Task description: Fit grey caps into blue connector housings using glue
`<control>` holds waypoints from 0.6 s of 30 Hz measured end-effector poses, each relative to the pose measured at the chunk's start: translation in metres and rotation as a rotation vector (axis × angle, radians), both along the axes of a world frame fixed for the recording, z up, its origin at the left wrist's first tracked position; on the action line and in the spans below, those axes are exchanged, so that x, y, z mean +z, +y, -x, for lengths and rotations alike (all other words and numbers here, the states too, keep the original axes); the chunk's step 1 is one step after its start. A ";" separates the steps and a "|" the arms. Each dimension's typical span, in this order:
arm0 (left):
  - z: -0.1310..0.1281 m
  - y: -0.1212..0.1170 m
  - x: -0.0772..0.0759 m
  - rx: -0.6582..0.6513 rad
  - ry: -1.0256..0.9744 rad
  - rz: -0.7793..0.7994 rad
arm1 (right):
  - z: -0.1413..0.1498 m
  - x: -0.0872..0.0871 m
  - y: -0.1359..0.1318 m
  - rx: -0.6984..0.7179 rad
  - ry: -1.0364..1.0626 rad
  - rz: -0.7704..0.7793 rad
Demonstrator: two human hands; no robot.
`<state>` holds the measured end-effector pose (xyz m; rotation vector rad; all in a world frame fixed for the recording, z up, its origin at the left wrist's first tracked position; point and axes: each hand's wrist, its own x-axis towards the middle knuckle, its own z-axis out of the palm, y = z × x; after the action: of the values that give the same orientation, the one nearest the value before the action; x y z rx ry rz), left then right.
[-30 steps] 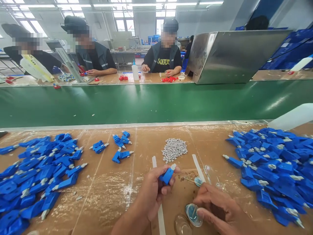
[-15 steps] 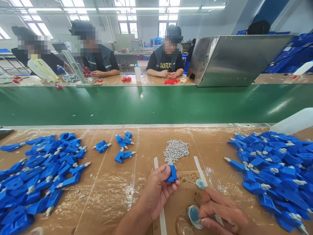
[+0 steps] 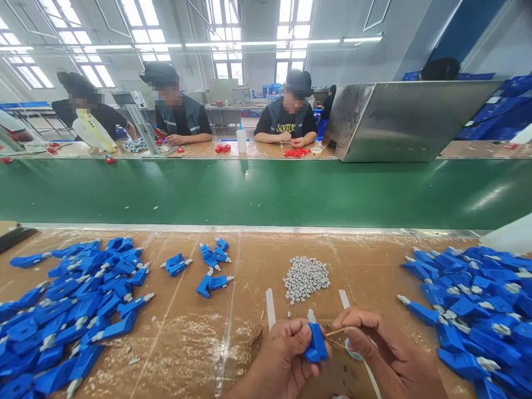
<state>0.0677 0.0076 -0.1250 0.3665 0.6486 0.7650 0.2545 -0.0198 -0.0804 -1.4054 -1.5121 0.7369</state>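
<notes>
My left hand point(image 3: 282, 360) is closed around a small blue plastic connector point(image 3: 316, 342), held upright with its white tip pointing up. Close beside it, my right hand point(image 3: 386, 354) pinches a thin stick point(image 3: 334, 332) whose end touches the connector's side. Both hands hover low over the brown worktable point(image 3: 199, 343), at the bottom centre. Just beyond them lies a small heap of grey pellets point(image 3: 305, 278).
Big piles of blue connectors lie at the left point(image 3: 70, 310) and right point(image 3: 474, 310), with a few loose ones point(image 3: 210, 269) in the middle. A green conveyor belt point(image 3: 266, 191) runs across behind the table. Three people sit working on its far side, beside a steel hood point(image 3: 411, 119).
My left hand drew the connector down and nearer to me. My right hand rose from the small round dishes and brought the stick up against the connector. The view tilted upward.
</notes>
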 end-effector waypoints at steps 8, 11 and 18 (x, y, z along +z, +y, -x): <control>-0.003 0.002 -0.016 -0.037 -0.043 0.001 | 0.003 -0.005 0.010 0.045 -0.054 -0.057; -0.002 0.002 -0.011 -0.052 -0.041 0.004 | 0.003 -0.007 0.011 0.050 -0.016 -0.051; -0.010 -0.002 -0.030 0.000 -0.093 0.012 | 0.009 -0.009 0.010 0.062 0.018 -0.027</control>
<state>0.0777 0.0053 -0.1549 0.3178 0.5659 0.7732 0.2452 -0.0098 -0.0891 -1.3334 -1.5519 0.7623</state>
